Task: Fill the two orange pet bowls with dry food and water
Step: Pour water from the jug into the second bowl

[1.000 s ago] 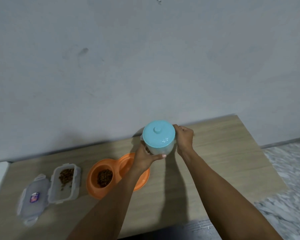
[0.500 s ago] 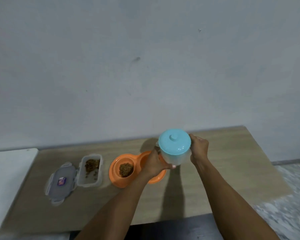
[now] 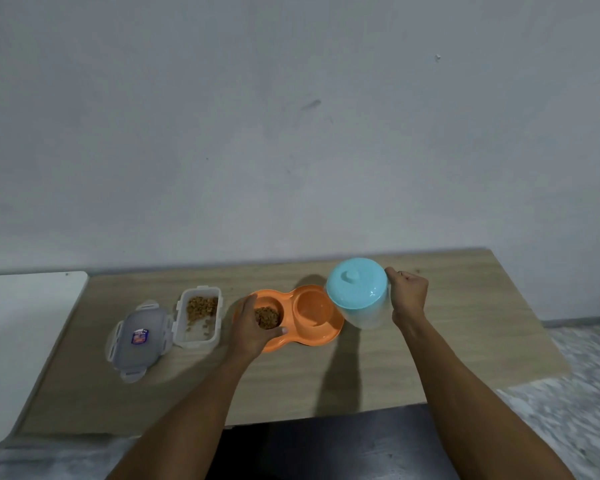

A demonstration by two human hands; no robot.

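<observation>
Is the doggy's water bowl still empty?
Looks empty: the right bowl shows bare orange inside, and the jug beside it is lidded. Clear water can't be ruled out.

The scene is dim and flat, with a cool grey cast over the wall [image 3: 291, 133]. Light falls from above and ahead, throwing a long soft shadow from the jug [image 3: 359, 294] toward the near edge of the table [image 3: 465, 358]. A small glint sits on the jug's lid. Wide-angle bending curves the table's edges. The floor [image 3: 586, 393] at right is smeared and soft; the centre stays fairly sharp.
</observation>
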